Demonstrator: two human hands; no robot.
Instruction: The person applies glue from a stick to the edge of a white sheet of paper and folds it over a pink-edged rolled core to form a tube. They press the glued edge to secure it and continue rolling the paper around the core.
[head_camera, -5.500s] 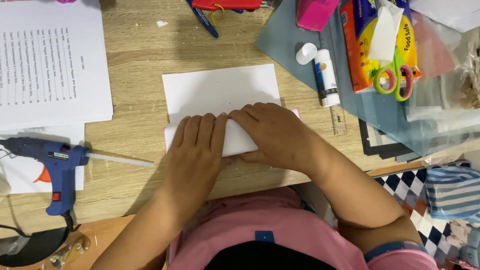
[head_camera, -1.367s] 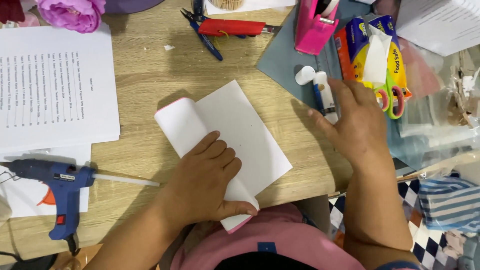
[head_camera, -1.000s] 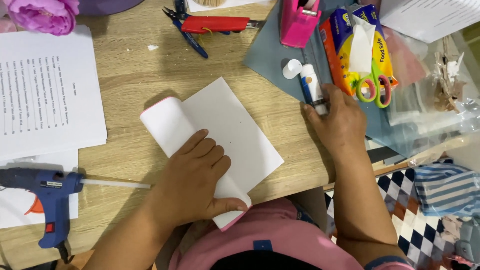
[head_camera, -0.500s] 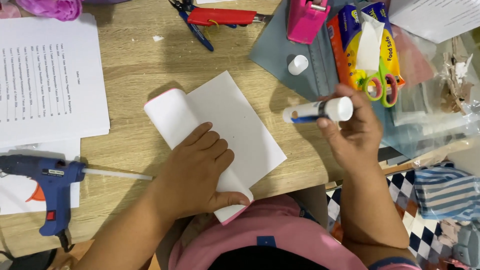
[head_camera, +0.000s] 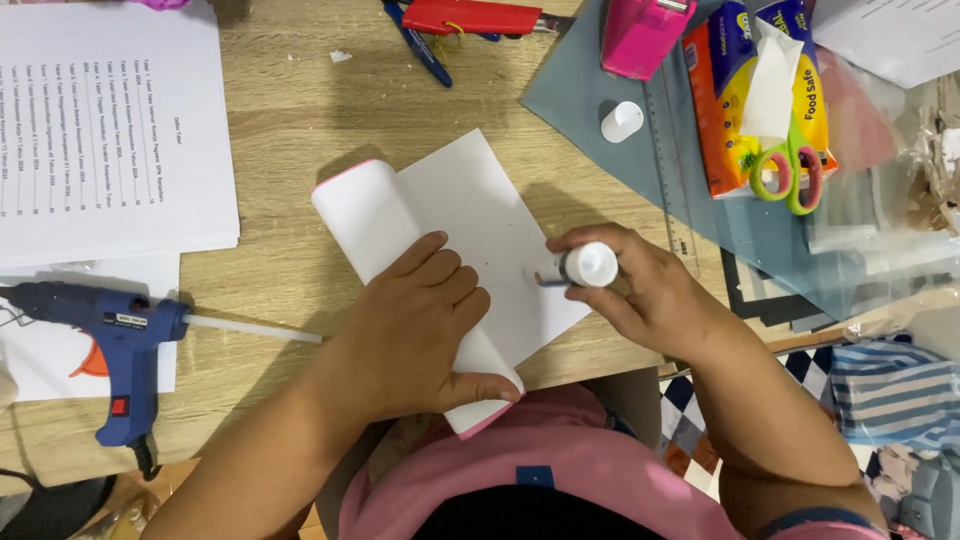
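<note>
Right hand (head_camera: 655, 300) grips an uncapped glue stick (head_camera: 585, 266), tip down against the white paper (head_camera: 480, 215). Left hand (head_camera: 420, 325) lies flat, fingers spread, pinning the paper's rolled part so it can't uncurl. The paper's near end overhangs the desk edge. Cap (head_camera: 622, 120) sits farther back on the grey mat. The stick's tip faces away, hidden.

The person wears a pink top with a small blue square patch near the neckline, seen from above at the bottom of the view. Both forearms are bare, with no watch or bracelet showing. The left hand (head_camera: 420, 330) and the right hand (head_camera: 640, 295) carry no rings and no gloves; the fingernails are short and unpainted.
</note>
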